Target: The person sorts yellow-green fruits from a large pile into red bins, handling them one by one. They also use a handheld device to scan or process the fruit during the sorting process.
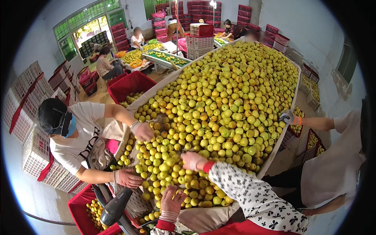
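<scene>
A large heap of small round yellow-green fruits point(223, 97), some browned, covers a cloth-lined sorting table point(202, 216) in front of me. My right hand point(194, 160), in a striped knit glove, reaches over the middle of the near fruits. Its fingertips are at the fruits, and their grip is hard to make out. Nearer me, my left hand point(170, 204), gloved alike, is raised at the table's near edge with its fingers apart. Nothing shows in its palm; fruits lie right behind its fingers. A slatted plastic chute or crate point(139, 202) is to its left.
A co-worker in a white shirt point(79, 132) has both gloved hands at the fruits on the left. Another person's gloved hand point(289, 118) rests on the right rim. A red-lined crate point(77, 202) holds fruits at lower left. A dark rounded tool or machine part point(116, 207) juts beside it.
</scene>
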The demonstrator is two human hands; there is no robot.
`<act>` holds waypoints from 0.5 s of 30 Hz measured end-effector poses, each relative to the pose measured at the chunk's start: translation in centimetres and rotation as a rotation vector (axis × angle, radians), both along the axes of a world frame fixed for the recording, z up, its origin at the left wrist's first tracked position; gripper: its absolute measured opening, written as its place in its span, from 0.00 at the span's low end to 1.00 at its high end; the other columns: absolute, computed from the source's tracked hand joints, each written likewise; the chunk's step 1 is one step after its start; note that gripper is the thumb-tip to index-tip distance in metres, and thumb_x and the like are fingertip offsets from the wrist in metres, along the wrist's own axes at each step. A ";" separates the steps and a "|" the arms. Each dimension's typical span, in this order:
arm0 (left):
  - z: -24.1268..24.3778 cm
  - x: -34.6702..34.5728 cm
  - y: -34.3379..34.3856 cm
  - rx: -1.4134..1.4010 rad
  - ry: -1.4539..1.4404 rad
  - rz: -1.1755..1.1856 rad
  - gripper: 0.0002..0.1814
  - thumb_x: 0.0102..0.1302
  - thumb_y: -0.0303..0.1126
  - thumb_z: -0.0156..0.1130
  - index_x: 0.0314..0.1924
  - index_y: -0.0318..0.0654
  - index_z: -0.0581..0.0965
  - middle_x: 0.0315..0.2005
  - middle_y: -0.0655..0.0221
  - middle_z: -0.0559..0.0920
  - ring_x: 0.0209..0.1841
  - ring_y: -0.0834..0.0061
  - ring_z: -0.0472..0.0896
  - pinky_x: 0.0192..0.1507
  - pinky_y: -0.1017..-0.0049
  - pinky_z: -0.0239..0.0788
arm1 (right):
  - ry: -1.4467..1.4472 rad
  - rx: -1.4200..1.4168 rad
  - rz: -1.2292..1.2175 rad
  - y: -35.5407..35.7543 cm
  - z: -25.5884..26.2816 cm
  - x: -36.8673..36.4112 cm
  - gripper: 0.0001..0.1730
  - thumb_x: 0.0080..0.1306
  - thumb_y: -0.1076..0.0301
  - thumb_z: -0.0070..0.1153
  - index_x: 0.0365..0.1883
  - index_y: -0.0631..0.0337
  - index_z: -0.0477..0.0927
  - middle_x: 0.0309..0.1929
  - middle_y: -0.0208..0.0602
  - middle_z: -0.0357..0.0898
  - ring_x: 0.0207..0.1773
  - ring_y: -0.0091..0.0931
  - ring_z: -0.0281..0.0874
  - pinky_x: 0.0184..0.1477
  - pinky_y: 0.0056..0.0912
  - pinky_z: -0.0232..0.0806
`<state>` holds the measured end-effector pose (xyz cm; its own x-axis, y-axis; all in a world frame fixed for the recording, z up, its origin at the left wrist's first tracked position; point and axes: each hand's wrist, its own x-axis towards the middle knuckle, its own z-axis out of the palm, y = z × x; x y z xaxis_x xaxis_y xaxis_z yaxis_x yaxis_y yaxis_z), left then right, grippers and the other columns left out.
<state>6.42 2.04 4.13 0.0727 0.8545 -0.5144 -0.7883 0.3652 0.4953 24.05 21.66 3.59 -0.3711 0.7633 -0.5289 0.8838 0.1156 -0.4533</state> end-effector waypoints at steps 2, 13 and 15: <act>1.6 1.1 0.6 -0.123 -0.134 0.032 0.23 0.71 0.45 0.61 0.59 0.44 0.69 0.51 0.66 0.75 0.46 0.60 0.79 0.54 0.50 0.77 | 0.196 -0.006 0.066 -4.6 2.8 -1.4 0.28 0.66 0.54 0.60 0.60 0.57 0.74 0.61 0.48 0.74 0.57 0.43 0.78 0.57 0.43 0.71; -2.8 -1.0 -2.1 0.023 0.402 0.052 0.14 0.66 0.35 0.65 0.48 0.38 0.78 0.38 0.66 0.82 0.34 0.71 0.82 0.28 0.73 0.79 | -0.411 0.732 -0.063 9.3 7.1 10.2 0.35 0.66 0.49 0.56 0.69 0.48 0.67 0.72 0.39 0.62 0.69 0.36 0.62 0.68 0.45 0.59; -2.8 -1.0 -3.2 0.101 0.889 -0.060 0.13 0.65 0.33 0.66 0.47 0.36 0.79 0.38 0.64 0.82 0.34 0.68 0.83 0.32 0.69 0.79 | -0.501 0.691 -0.039 9.5 6.1 8.7 0.41 0.62 0.45 0.61 0.71 0.45 0.64 0.75 0.39 0.55 0.73 0.38 0.57 0.70 0.53 0.51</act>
<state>5.37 -1.13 1.33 -0.2704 0.9064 -0.3247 -0.0794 0.3151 0.9457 32.72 31.12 9.66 -0.1850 0.9821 -0.0343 0.9701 0.1881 0.1531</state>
